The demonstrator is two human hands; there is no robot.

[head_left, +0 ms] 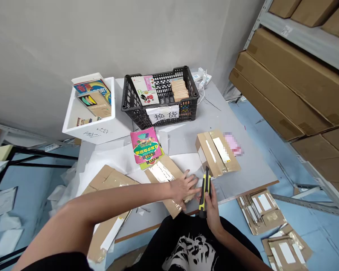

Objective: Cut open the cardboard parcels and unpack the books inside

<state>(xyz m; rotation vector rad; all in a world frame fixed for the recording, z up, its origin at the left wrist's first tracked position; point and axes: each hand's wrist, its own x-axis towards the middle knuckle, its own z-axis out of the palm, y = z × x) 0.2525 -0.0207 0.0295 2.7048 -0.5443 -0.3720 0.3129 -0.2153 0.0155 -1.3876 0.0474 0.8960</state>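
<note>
My left hand lies with fingers spread on a flat, narrow cardboard package near the table's front edge. Held upright in my right hand is a yellow and black utility knife, just right of my left fingers. Whether its blade is out, I cannot tell. Two thin books, a pink one over a green one, touch the package's far end. Farther right sits a taped cardboard box with white labels. Opened cardboard lies partly beneath my left forearm.
A white foam box with books and a black plastic crate holding a book and a stack stand at the back. A power strip lies behind. Shelves with large cartons rise right; flattened cardboard lies on the floor.
</note>
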